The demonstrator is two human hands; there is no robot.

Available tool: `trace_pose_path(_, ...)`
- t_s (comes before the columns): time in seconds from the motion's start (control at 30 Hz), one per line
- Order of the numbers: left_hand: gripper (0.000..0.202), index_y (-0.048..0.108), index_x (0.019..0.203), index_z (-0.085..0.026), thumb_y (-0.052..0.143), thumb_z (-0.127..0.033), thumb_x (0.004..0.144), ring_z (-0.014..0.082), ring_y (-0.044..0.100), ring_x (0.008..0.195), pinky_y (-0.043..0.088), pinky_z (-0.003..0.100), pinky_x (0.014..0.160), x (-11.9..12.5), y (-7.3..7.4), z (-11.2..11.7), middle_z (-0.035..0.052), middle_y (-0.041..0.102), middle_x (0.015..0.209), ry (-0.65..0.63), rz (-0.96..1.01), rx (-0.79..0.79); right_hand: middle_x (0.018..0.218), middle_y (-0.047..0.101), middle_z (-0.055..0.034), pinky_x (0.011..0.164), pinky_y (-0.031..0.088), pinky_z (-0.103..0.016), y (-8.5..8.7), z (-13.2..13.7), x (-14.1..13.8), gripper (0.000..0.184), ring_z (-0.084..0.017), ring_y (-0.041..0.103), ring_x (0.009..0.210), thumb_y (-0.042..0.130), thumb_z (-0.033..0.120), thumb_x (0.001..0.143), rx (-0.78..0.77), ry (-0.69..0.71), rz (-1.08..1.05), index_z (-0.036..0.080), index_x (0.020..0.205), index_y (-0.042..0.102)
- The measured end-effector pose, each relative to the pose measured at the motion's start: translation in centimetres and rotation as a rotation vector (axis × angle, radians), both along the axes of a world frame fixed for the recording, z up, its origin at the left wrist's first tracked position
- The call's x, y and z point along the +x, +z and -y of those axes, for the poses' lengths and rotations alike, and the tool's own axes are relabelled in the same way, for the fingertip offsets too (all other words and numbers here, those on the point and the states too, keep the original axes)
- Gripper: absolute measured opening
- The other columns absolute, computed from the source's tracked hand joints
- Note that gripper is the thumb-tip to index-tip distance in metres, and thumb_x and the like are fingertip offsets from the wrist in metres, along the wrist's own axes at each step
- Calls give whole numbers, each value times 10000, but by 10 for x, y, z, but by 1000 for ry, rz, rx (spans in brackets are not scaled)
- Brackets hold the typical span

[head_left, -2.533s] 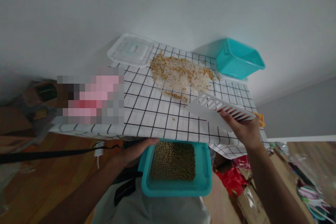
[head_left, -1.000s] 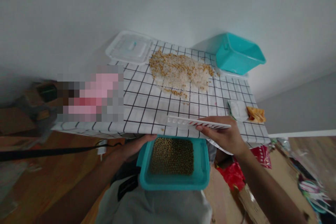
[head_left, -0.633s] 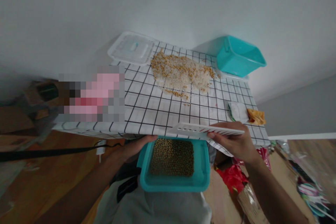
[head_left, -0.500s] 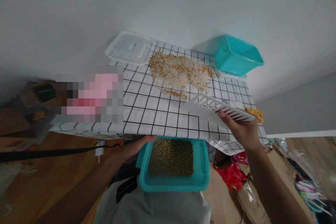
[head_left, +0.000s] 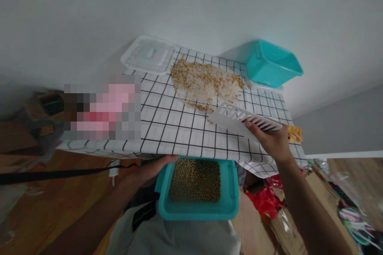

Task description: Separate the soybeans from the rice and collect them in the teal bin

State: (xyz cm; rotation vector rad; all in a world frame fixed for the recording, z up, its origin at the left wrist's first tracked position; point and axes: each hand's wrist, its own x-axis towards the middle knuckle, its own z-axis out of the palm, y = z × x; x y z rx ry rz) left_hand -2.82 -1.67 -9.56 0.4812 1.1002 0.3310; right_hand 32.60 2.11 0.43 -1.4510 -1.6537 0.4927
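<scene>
A teal plastic bin [head_left: 199, 212] with yellowish beans [head_left: 196, 179] in it is at my lap, just below the table edge. My left hand [head_left: 160, 164] grips its far left corner, the thumb on the rim and the other fingers hidden. Over the right part of the table, my right hand [head_left: 271, 137] is closed around a white slotted plastic scoop [head_left: 230, 120]. The scoop's flat left end is beside the near edge of a spread heap of rice and yellow beans [head_left: 206, 81]. A few beans lie close to that end.
The table has a white cloth with black grid lines [head_left: 163, 123]. At the back left lies a clear lid [head_left: 148, 53]; at the back right stands another teal bin [head_left: 269, 65]. A yellow cloth [head_left: 295, 133] is at the right edge. Red plastic [head_left: 266, 203] and cardboard litter the floor.
My right hand has moved a little left with the scoop, whose slotted part has tilted to show more of its face. My left hand and the lower bin stay nearly still.
</scene>
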Motion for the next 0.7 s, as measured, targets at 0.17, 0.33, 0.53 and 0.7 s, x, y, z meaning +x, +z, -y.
trace_pose_path(0.17,404,791,934,-196,767,-557,754,301,764,951,575,386,939,0,-5,0,84,825,845,-9,47,-87,873,817,-2,631,607,-246,7,16,-2,115,-170,764,734,784,291,862,-37,71,46,266,968,820)
trace_pose_path(0.33,356,793,861,-211,766,-552,764,257,767,830,593,333,858,0,-5,0,76,823,814,6,47,-86,860,814,9,601,596,-221,12,38,-7,137,-143,748,681,776,221,865,-35,190,74,268,987,816)
trace_pose_path(0.53,346,794,829,-201,776,-537,748,258,758,755,604,335,801,2,1,-1,82,810,754,11,9,-94,995,818,46,680,617,-175,14,69,-13,350,-110,771,759,759,108,855,-51,372,42,329,1125,778)
trace_pose_path(0.7,387,799,918,-178,759,-530,761,292,761,767,601,398,822,2,1,-1,85,806,742,-10,-6,-97,1087,808,8,816,654,-268,14,89,-15,454,-173,785,948,744,101,859,-99,534,25,315,1258,723)
